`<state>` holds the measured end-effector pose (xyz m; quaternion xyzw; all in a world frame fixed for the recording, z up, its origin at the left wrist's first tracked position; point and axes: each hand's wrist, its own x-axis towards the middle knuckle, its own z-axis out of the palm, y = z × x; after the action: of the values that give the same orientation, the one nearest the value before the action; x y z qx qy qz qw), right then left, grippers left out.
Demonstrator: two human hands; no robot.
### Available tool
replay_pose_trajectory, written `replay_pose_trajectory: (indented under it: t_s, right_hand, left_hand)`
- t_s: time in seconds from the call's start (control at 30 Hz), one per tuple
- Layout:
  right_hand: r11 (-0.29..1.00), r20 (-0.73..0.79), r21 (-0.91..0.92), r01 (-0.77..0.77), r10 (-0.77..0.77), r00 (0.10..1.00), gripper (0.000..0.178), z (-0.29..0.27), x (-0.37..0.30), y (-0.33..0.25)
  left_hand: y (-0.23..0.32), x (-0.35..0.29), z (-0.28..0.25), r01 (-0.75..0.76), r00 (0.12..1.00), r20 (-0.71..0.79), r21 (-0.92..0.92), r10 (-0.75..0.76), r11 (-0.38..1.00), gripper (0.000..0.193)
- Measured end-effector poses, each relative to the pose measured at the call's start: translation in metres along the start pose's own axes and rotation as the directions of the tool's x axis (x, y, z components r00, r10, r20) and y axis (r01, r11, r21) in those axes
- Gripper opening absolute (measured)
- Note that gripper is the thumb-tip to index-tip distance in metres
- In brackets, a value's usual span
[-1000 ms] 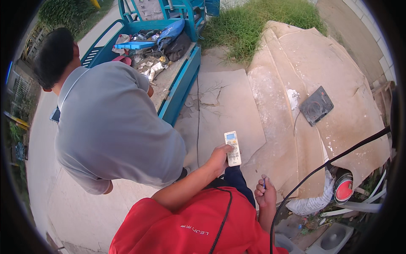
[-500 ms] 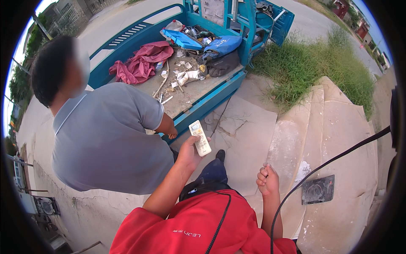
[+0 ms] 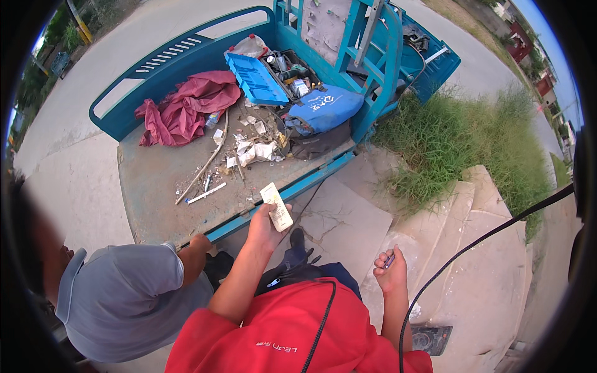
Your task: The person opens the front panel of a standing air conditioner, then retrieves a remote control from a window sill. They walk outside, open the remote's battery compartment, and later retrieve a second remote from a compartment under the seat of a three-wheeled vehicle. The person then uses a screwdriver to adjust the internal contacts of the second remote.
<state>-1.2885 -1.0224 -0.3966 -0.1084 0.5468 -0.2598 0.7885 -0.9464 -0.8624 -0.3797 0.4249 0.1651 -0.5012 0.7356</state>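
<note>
A white remote control [image 3: 277, 207] is gripped in my left hand [image 3: 263, 231], face up, with the thumb lying on its buttons. It is held over the near edge of a blue cargo bed [image 3: 342, 160]. My right hand [image 3: 390, 272], apart from it at the right, has its fingers curled around a small dark purple cylinder [image 3: 389, 261]. Only part of that piece shows, too little to tell its kind. A person in a grey shirt [image 3: 118, 292] is at my left, one hand near the bed's edge.
On the bed lie a dark red cloth [image 3: 186, 109], an open blue toolbox [image 3: 256, 79], a blue bag [image 3: 326, 109], a stick [image 3: 208, 161] and scraps. Grass [image 3: 429, 155] grows at the right. A black cord [image 3: 463, 250] crosses the right side. A dark square plate [image 3: 432, 339] lies on the pavement.
The view has swung left and shows more of the bed. The other person now appears lower and farther left. The remote stays in my left hand; the piece in my right hand has become visible.
</note>
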Motion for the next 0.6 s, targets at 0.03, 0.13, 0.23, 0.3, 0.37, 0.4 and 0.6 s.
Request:
replay_pose_trajectory:
  t_s: [0.03,0.13,0.23,0.3,0.37,0.4,0.6]
  right_hand:
    - [1.000,0.077,-0.001,-0.016,0.016,0.997,0.034,0.008,0.002,-0.003]
    - [0.993,0.170,-0.041,-0.110,0.115,0.979,0.022,0.038,0.007,-0.012]
    - [0.957,0.195,-0.127,-0.260,0.281,0.940,0.014,0.078,0.013,-0.022]
    - [0.913,0.169,-0.231,-0.337,0.378,0.910,0.016,0.110,0.016,-0.032]
    - [0.839,0.148,-0.350,-0.416,0.489,0.860,0.020,0.147,0.020,-0.046]
    - [0.871,0.236,-0.395,-0.292,0.404,0.884,0.023,0.167,0.022,-0.055]
    - [0.249,0.759,-0.517,0.819,-0.308,0.573,0.046,0.294,0.035,-0.127]
  left_hand:
    - [0.004,0.001,0.000,-0.028,1.000,0.006,0.005,0.028,1.000,0.033]
    - [0.016,0.001,-0.003,-0.065,0.998,0.005,0.064,0.065,0.996,0.037]
    - [0.027,-0.005,-0.009,-0.201,0.978,0.062,0.056,0.198,0.978,0.039]
    - [0.034,-0.011,-0.014,-0.166,0.980,-0.110,0.008,0.165,0.986,0.039]
    - [0.039,-0.017,-0.019,-0.174,0.959,-0.235,-0.033,0.161,0.984,0.037]
    - [0.042,-0.020,-0.021,-0.150,0.937,-0.329,-0.070,0.119,0.986,0.033]
    - [0.055,-0.024,-0.029,-0.211,0.830,-0.540,-0.076,0.137,0.975,0.030]
